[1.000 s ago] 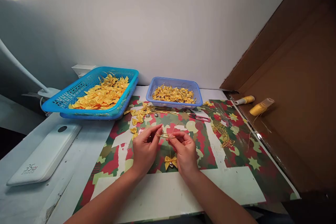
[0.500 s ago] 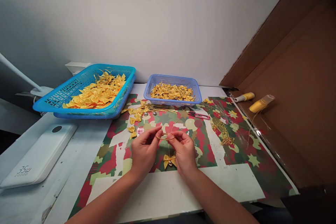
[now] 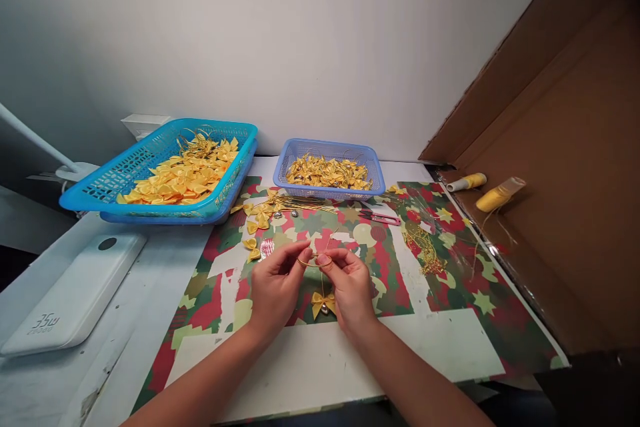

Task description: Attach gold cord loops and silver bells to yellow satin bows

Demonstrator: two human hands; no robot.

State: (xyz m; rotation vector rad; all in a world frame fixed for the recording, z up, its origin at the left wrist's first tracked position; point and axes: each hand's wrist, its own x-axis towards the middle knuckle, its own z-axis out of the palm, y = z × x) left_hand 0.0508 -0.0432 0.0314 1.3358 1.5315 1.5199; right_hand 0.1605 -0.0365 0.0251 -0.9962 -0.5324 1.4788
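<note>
My left hand pinches a thin gold cord between thumb and forefinger. Facing it, my right hand pinches the same cord, which curves in a small loop between the fingertips. From the cord hangs a yellow ribbon bow with a small silver bell at its middle, just left of the right hand. The fingertips hide where the cord ends cross. Beyond the hands lie loose yellow bows, two silver bells and a bundle of gold cords.
A blue basket of yellow bows stands at the left, a smaller purple-blue basket at the back. Pink thread snips, tangled gold thread and two yellow thread spools are at the right. A white power bank lies left.
Both hands keep their pinch on the cord in nearly the same place. The view has shifted very slightly; the bow hangs as before.
</note>
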